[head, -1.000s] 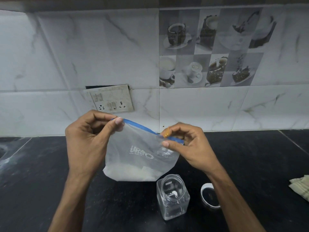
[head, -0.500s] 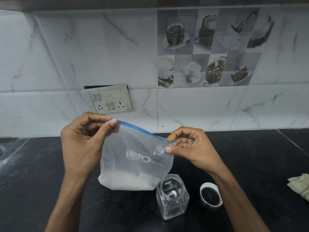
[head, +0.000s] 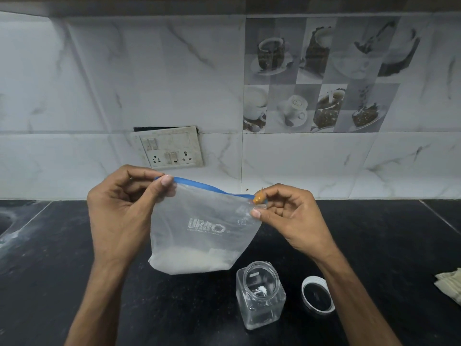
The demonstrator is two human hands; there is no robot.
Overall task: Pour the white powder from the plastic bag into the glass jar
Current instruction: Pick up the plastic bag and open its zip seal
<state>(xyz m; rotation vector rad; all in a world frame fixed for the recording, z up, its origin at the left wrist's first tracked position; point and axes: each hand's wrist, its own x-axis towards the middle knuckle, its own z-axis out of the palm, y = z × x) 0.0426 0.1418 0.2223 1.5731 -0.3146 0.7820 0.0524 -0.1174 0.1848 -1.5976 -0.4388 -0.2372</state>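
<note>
Both hands are up off the desk [head: 74, 245], holding the plastic bag [head: 199, 228] by its top corners. Your left hand [head: 122, 213] is pinched shut on the left end of the blue zip strip [head: 199, 184]; your right hand [head: 291, 216] is pinching the right corner, right at the orange slider [head: 258, 198].

The white powder [head: 189, 260] sits in the bag's bottom. Can't tell from here whether the zip is open.

The glass jar [head: 259, 295] stands on the desk below and right of the bag, mouth open, with a small trace of powder inside. Its lid [head: 318, 295] lies just beside it on the right, inner face up.

How to do this step well, as I read it:
- Make sure the zip is fully open at the right end before tipping.
- Keep the left pinch as the anchor and lower the right corner over the jar mouth.
- Form that corner into a narrow spout; the mouth looks small against the bag's width.
- Tilt slowly. Powder slumps in clumps, and a sudden slide will overshoot onto the desk.
- The jar looks light and nothing holds it; don't bump it with the bag.
</note>
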